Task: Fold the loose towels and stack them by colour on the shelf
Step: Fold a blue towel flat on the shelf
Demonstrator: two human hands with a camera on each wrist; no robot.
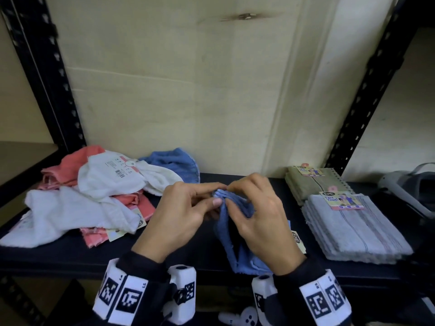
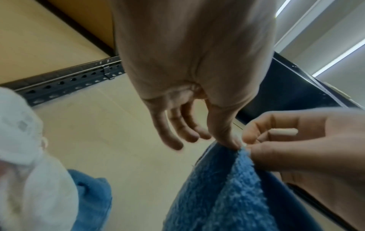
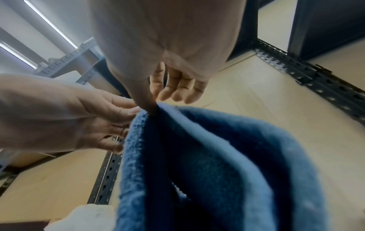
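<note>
Right hand (image 3: 164,51) enters from the top, thumb pressed down into the top edge of the blue towel (image 3: 207,164); the remaining fingers (image 3: 177,89) hang loosely curled beyond it. Left hand (image 3: 65,118) enters from the left, its fingertips touching the same edge just beside the thumb. The towel hangs below in deep folds. A white towel (image 3: 82,217) shows at lower left. Perforated dark shelf uprights (image 3: 324,81) and pale boards lie behind.

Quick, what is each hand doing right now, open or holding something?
Left hand: pinches the top edge of the blue towel.
Right hand: pinches the same edge, right beside the left.
</note>
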